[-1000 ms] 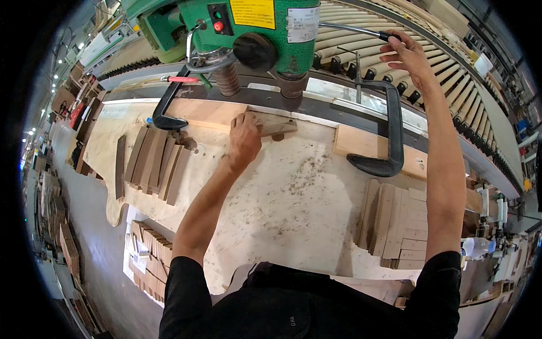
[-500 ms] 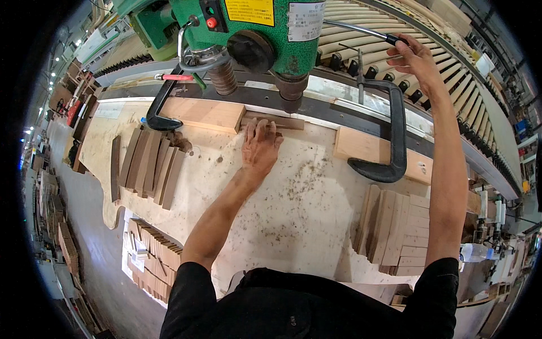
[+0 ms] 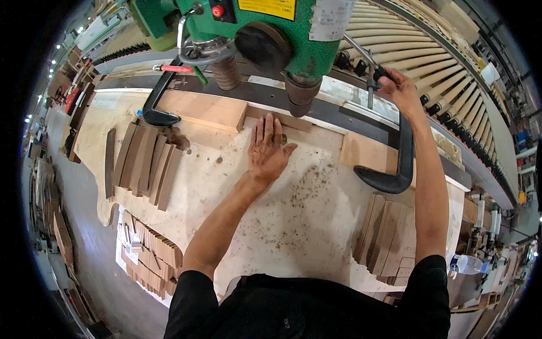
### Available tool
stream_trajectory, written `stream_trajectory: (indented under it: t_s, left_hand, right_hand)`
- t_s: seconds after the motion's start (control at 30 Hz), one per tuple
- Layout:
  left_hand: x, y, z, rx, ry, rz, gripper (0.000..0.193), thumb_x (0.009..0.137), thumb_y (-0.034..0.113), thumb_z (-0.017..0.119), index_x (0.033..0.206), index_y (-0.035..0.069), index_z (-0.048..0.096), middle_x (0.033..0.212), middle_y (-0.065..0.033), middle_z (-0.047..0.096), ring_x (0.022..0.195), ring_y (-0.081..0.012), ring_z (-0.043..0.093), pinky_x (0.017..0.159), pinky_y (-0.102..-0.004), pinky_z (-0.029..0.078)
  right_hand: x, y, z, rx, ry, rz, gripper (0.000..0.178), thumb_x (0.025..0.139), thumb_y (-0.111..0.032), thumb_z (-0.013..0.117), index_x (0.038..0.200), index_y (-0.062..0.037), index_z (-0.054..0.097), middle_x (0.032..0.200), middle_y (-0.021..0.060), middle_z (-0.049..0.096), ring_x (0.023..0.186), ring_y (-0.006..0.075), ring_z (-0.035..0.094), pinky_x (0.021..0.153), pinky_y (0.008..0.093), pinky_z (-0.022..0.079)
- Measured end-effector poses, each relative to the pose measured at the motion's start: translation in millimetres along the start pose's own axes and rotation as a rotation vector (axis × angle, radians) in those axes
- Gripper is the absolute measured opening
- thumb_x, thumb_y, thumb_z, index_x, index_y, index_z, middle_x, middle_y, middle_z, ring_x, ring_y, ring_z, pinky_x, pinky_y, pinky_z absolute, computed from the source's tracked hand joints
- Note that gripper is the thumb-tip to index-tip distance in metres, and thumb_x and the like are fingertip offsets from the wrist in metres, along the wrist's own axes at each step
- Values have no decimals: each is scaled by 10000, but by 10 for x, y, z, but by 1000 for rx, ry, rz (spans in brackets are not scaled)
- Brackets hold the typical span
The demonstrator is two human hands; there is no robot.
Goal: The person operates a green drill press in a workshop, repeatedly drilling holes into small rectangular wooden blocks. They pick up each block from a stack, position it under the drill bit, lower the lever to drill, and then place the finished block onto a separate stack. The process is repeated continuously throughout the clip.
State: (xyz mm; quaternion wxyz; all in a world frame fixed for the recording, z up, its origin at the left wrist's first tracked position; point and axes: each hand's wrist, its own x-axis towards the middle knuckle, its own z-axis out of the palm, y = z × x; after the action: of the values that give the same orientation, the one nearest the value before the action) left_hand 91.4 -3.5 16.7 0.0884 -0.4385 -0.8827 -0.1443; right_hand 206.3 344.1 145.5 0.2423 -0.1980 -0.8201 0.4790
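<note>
Tabletop [image 3: 316, 251]: pale with dark specks, in front of the green drill [image 3: 310, 56].
Right wood stack [image 3: 384, 234]: brown pieces lying close together, in front of the drill and off to its right.
Left wood strips [image 3: 138, 164]: a row of thin brown bits, in front of the drill and off to its left.
Left hand [image 3: 268, 155]: in front of the drill, a bit to its left; its fingers are straight, a little spread and gripping nothing, and the tips touch the brown strip.
Brown strip [image 3: 293, 121]: lies just in front of the drill's tip, partly hidden by the left hand.
Left clamp [image 3: 161, 118]: black, left of the drill.
Right clamp [image 3: 405, 155]: black, right of the drill.
Right hand [image 3: 398, 87]: right of the drill; its fingers curl around the dark end of the lever [image 3: 361, 52].
Lever: a metal rod, sticking out from the drill's right side.
Rollers [image 3: 451, 85]: a long row, behind the drill and to its right.
</note>
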Motion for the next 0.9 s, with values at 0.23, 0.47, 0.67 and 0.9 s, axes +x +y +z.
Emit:
stream_trajectory:
  t_s: [0.23,0.47,0.67,0.9]
  left_hand:
    - [-37,-27,5,9,38,-4,729,951,498,470,1429,-40,356,1539,-231,240,1416,-392,247,1160,-482,199]
    - [-4,19,1,-13,54,14,690,952,457,482,1415,-44,375,1516,-228,290,1406,-385,268,1157,-468,214]
    - [16,41,-9,6,91,14,681,943,433,501,1407,-50,381,1495,-228,329,1391,-391,294,1155,-453,230]
    - [69,51,47,-28,120,43,643,917,401,548,1377,-34,435,1496,-205,333,1384,-391,298,1139,-464,258]
  right_hand:
    - [165,174,279,-388,-97,-132,405,922,-144,633,1277,29,544,954,80,673,753,119,619,719,264,522]
    - [528,445,1053,-516,-1,-125,537,849,-373,691,1284,-80,574,1148,181,652,1057,337,634,861,411,505]
    - [806,554,1440,-539,3,-130,546,855,-405,668,1308,-118,564,1228,141,626,1137,351,585,924,449,480]
    - [584,572,862,-462,-67,-19,460,832,-367,703,1199,-96,635,1084,136,678,1011,341,641,852,437,502]
